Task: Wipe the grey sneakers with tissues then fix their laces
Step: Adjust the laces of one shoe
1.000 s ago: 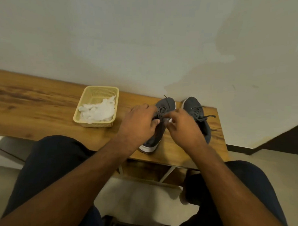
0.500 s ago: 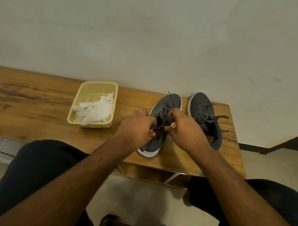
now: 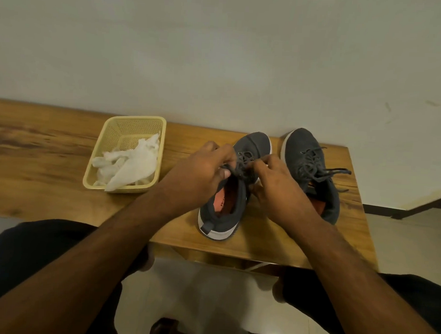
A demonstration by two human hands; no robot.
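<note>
Since a moment ago both hands have shifted slightly up the lace. On the bench [image 3: 52, 146], a basket [image 3: 96, 172] holds tissues [image 3: 132, 166]. Left hand [image 3: 201, 176] and right hand [image 3: 278, 186] pinch the laces [image 3: 242, 165] of the left sneaker [image 3: 227, 217]; the right sneaker [image 3: 302, 149] sits near the bench's right edge.

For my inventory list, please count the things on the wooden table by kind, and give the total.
Grey sneakers: 2, the left sneaker whose laces the left hand and right hand are holding, and the right sneaker
Yellow basket: 1
Pile of white tissues in the basket: 1; separate sheets cannot be counted
Total: 4
</note>
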